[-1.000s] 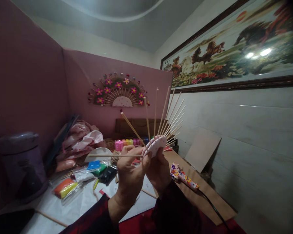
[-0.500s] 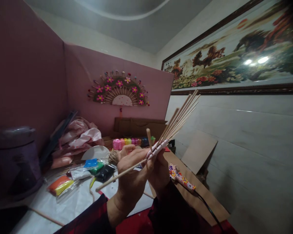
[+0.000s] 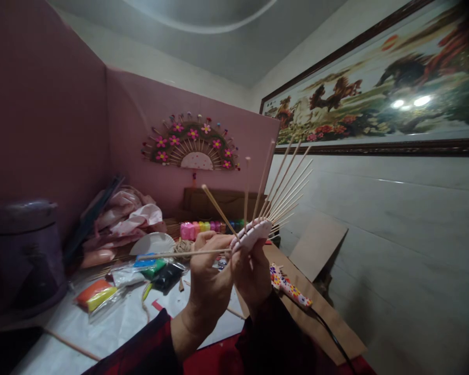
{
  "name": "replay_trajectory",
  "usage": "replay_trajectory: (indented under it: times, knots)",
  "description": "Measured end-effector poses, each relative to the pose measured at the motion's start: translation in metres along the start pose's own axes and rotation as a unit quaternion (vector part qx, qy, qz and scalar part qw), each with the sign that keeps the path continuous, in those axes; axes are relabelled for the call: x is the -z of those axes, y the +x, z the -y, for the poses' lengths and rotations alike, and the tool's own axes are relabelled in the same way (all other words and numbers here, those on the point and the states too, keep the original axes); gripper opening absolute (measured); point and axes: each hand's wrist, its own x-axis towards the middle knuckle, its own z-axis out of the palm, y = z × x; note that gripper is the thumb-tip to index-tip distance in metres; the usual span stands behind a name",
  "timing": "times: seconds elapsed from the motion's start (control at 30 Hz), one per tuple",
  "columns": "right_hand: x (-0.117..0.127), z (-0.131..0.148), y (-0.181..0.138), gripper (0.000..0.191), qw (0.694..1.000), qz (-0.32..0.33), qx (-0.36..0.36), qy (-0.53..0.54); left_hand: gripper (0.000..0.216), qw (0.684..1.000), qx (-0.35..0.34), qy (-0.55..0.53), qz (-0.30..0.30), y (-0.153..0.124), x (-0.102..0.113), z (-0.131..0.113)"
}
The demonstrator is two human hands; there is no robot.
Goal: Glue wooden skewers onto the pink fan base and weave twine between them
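A half-made fan (image 3: 253, 235) is up in front of me, tilted. Its base is a pale half-round piece, and several thin wooden sticks (image 3: 287, 195) spread out from its edge. My right hand (image 3: 253, 278) grips the base from below, fingers closed on it. My left hand (image 3: 208, 281) is closed at the base's left end, where the lowest stick (image 3: 179, 254) runs out to the left across the fingers. The exact contact of the left fingertips is partly hidden.
Bagged coloured clay (image 3: 97, 297), a twine ball (image 3: 184, 249) and a paper plate (image 3: 154, 244) lie left. A flower-patterned glue gun (image 3: 289, 286) with a black cord rests on cardboard (image 3: 316, 323) at right. A finished fan (image 3: 195, 143) hangs on the pink panel.
The fan has turned in my hands, so more of its base face shows and its sticks appear more widely spread. The lowest stick now lies nearly level. Both hands keep their hold.
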Motion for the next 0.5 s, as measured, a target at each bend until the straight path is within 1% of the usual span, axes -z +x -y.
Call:
replay_trajectory:
  times: [0.07, 0.1, 0.2, 0.27, 0.33, 0.4, 0.5]
  knots:
    - [0.003, 0.0, 0.002, 0.034, 0.999, -0.037, -0.022, -0.02, 0.013, 0.999, 0.041, -0.016, -0.001, -0.001, -0.001, 0.003]
    - [0.004, 0.0, 0.003, 0.034, 0.998, -0.053, -0.02, -0.026, 0.016, 0.998, 0.062, -0.027, -0.002, -0.001, -0.002, 0.005]
    - [0.007, -0.002, 0.005, 0.031, 0.995, -0.091, 0.028, -0.036, 0.021, 0.987, 0.145, -0.074, 0.005, -0.001, -0.005, 0.011]
    - [0.006, -0.004, 0.006, 0.027, 0.991, -0.104, 0.065, -0.053, 0.022, 0.969, 0.214, -0.122, 0.022, 0.0, -0.006, 0.016]
    - [0.007, -0.005, 0.007, 0.026, 0.988, -0.097, 0.095, -0.077, 0.025, 0.946, 0.267, -0.18, 0.042, 0.0, -0.008, 0.019]
    - [0.007, -0.003, 0.008, 0.029, 0.984, -0.09, 0.115, -0.099, 0.028, 0.928, 0.291, -0.226, 0.055, 0.001, -0.009, 0.02]
    - [0.009, 0.001, 0.011, 0.031, 0.978, -0.117, 0.125, -0.123, 0.031, 0.924, 0.302, -0.229, 0.048, 0.001, -0.01, 0.018]
